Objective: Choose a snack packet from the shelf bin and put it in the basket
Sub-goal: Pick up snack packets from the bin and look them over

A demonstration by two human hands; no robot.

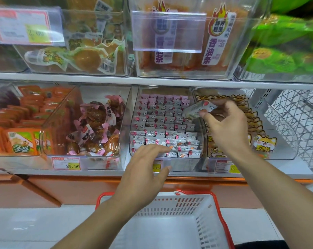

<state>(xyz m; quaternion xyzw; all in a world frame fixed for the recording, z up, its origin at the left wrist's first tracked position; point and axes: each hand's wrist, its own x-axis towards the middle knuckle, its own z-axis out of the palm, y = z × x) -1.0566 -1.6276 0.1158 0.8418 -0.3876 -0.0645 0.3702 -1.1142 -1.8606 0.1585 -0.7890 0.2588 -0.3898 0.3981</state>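
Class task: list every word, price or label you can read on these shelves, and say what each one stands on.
"29.90": price tag under the brown-snack bin.
"香油条": packets in the top middle bin.
"冬盛": orange packet, lower left.
"罗班长": fox packet, lower right.
"80": tag behind the left hand, partly hidden.
Top-left tag, small packets and barcodes: too blurred.

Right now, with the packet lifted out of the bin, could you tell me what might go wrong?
The right hand pinches the small packet only at its edge, over the bin rather than the basket, so it might slip back among the others. The left hand hovers at the bin's front rim and could nudge loose packets out.
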